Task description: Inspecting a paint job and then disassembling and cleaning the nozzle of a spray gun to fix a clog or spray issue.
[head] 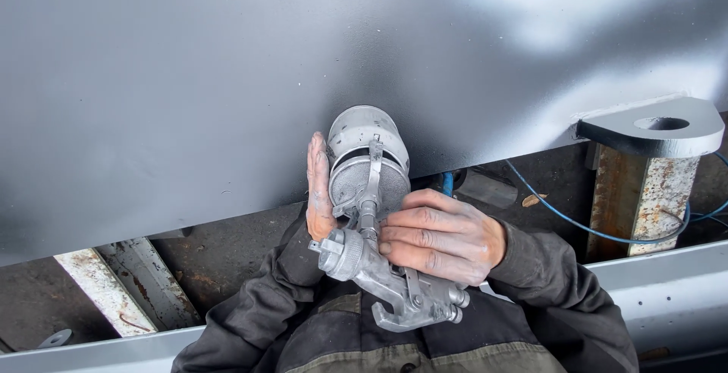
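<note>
The spray gun (379, 267) sits low in the middle of the view, just below the lower edge of the grey panel (227, 77), with its cup (368, 157) uppermost and overlapping that edge. The gun is cast metal, coated in grey overspray; it is judged rigid, moderately heavy and top-heavy when the cup is full, and the paint film may make it slippery. The body behind the nozzle is the firm place to take hold; the cup and its clamp bar are less secure. The right hand (444, 236) is curled around the gun body, fingers wrapped over it near the clamp. The left hand (318, 191) lies flat, fingers together, pressed against the side of the cup. Dark sleeves reach up from the bottom edge. To the right, a grey lug (656, 126) with a hole tops a rusty post (644, 199), and a blue hose (607, 233) loops behind it. A painted beam (667, 297) crosses below.
</note>
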